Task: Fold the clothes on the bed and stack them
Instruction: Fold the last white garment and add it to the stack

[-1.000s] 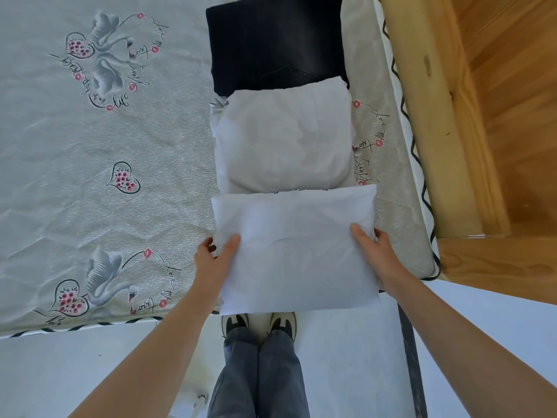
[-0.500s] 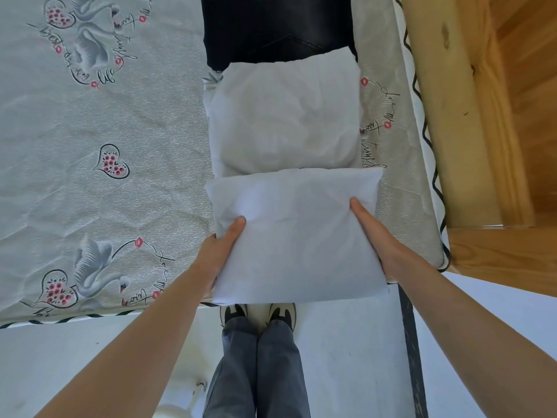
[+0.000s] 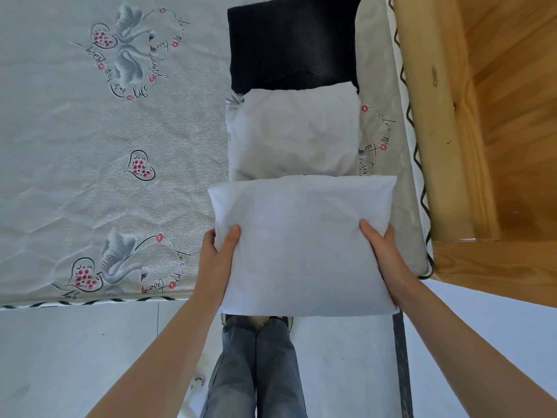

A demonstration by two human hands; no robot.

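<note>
A folded white garment (image 3: 301, 242) is held up over the near edge of the bed. My left hand (image 3: 218, 260) grips its left side, thumb on top and fingers underneath. My right hand (image 3: 384, 257) grips its right side the same way. Just beyond it a second folded white garment (image 3: 295, 134) lies on the bed, its near edge hidden by the one I hold. Folded black jeans (image 3: 294, 46) lie farther back, touching that second garment.
The bed's grey sheet (image 3: 90, 176) with swan and heart prints spreads to the left. A wooden bed frame (image 3: 434, 116) runs along the right side. My legs and shoes (image 3: 256, 366) stand on the pale floor below the bed's edge.
The white garment has come up off the bed between both hands and now covers the near edge of the second white garment. My thumbs have shifted farther onto its top.
</note>
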